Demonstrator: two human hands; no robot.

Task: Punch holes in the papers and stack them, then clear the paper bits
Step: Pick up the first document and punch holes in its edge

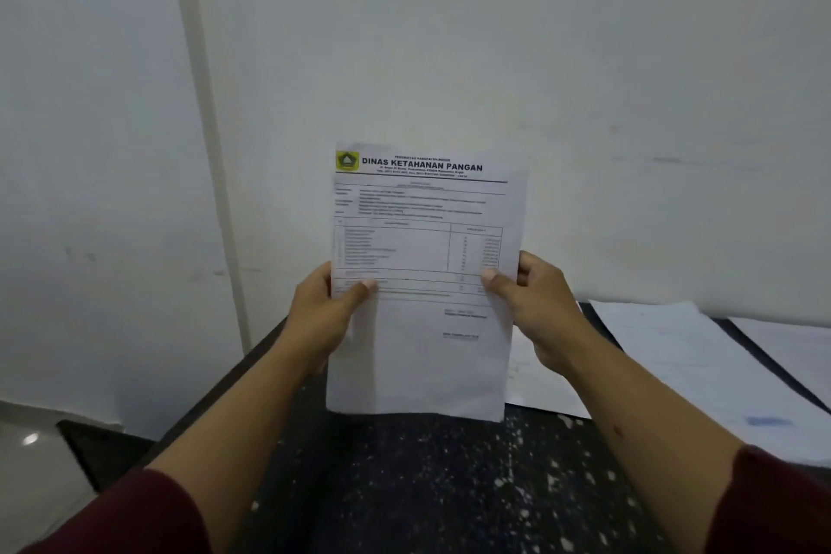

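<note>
A printed sheet of paper point(422, 238) with a yellow-green logo and a bold heading is held upright in front of the wall, above a dark speckled table point(427, 486). My left hand point(323, 315) grips its left edge, thumb on the front. My right hand point(535, 310) grips its right edge the same way. More white sheets point(701, 369) lie flat on the table to the right. White specks, perhaps paper bits point(503, 481), dot the dark tabletop; I cannot tell them from the table's pattern. No hole punch is in view.
A pale wall stands right behind the table, with a vertical conduit point(211, 148) at the left. The table's left edge point(216, 396) drops off to a light tiled floor point(36, 472).
</note>
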